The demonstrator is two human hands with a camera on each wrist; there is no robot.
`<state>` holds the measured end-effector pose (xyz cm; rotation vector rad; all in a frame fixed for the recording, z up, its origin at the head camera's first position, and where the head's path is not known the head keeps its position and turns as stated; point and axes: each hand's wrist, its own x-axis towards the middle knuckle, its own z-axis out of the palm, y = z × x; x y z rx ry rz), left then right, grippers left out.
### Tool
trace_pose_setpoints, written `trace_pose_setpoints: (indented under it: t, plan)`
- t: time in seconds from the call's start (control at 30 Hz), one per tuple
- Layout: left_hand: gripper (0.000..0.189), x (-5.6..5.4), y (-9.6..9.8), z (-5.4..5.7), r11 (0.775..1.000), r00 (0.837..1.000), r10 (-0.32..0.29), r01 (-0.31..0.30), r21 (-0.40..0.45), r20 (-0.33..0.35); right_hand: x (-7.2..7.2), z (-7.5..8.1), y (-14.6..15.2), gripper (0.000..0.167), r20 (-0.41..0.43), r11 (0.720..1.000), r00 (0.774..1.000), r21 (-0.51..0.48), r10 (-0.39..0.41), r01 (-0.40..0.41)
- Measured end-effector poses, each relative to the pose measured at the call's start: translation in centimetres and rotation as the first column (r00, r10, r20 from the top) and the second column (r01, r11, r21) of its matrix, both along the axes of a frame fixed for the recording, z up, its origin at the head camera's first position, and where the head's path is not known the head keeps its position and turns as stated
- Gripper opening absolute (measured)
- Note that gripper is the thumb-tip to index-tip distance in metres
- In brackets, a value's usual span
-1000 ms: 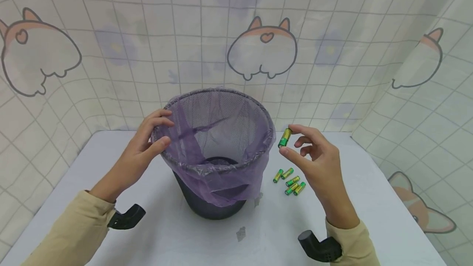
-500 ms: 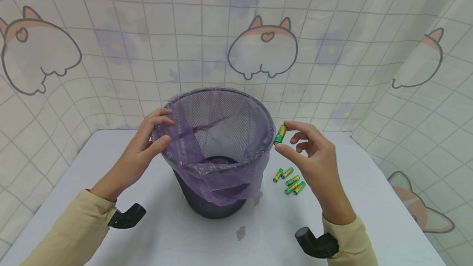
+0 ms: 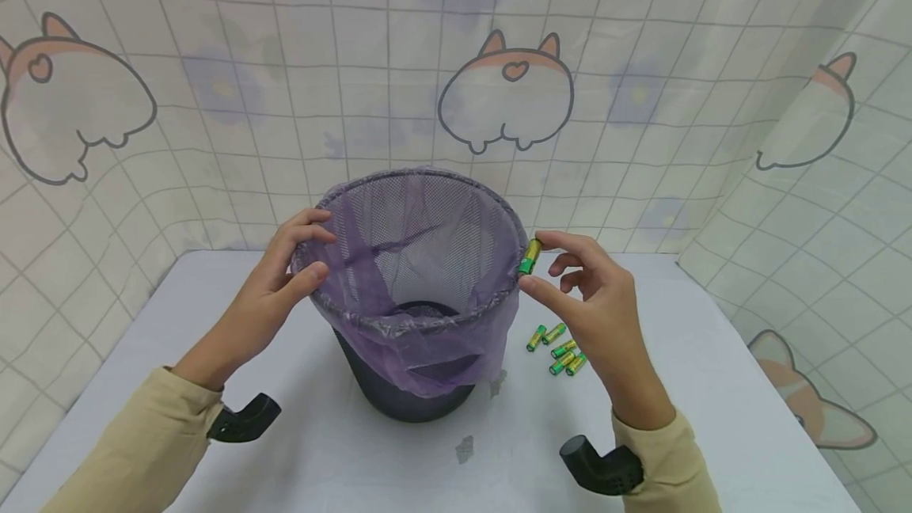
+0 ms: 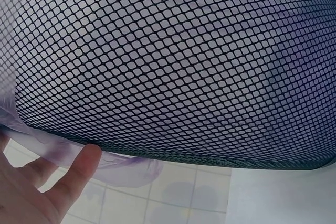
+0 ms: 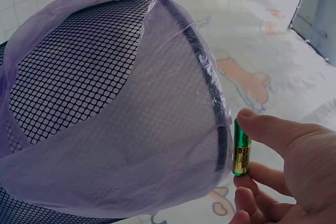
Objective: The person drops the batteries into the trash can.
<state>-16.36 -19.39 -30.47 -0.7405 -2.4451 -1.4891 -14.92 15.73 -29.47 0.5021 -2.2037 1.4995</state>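
Note:
A black mesh wastebasket (image 3: 402, 410) stands on the table, lined with a translucent purple bag (image 3: 456, 355) folded over its rim. My left hand (image 3: 278, 267) holds the rim on the left side, fingertips and thumb bent over it. In the left wrist view, the thumb (image 4: 81, 169) lies by the mesh wall. My right hand (image 3: 594, 291) pinches a green and gold battery (image 3: 530, 256) between thumb and forefinger, its other fingers curled. The battery is tilted beside the right rim; in the right wrist view the battery (image 5: 242, 150) is just outside the bag's edge.
Several more green and gold batteries (image 3: 563, 363) lie on the white table (image 3: 513, 465) right of the wastebasket, below my right hand. A tile-patterned curtain (image 3: 356, 62) hangs behind and along both sides. Grey marks (image 3: 465, 450) show on the tabletop.
My right hand has moved left with the battery, from a short way off to the wastebasket's right rim. The left hand, the wastebasket and the batteries on the table have stayed put.

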Motion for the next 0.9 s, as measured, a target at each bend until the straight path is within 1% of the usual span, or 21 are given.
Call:
trace_pose_setpoints:
  t: [0.27,0.6,0.9]
  plan:
    - [0.034,0.0,0.0,0.0,1.0,1.0,0.009,-0.009,-0.012,-0.001,-0.1,0.2,-0.4,0.05,-0.015,1.0,1.0,-0.004,0.024,-0.024]
    - [0.034,-0.2,-0.1,-0.1,1.0,1.0,0.012,-0.012,-0.012,0.009,-0.2,0.4,-0.9,0.051,-0.015,0.999,1.0,0.017,0.027,-0.027]
    - [0.034,-0.1,-0.1,-0.1,1.0,1.0,0.005,-0.005,-0.008,-0.004,-0.3,0.6,-1.4,0.051,-0.01,0.999,0.999,0.023,0.037,-0.037]
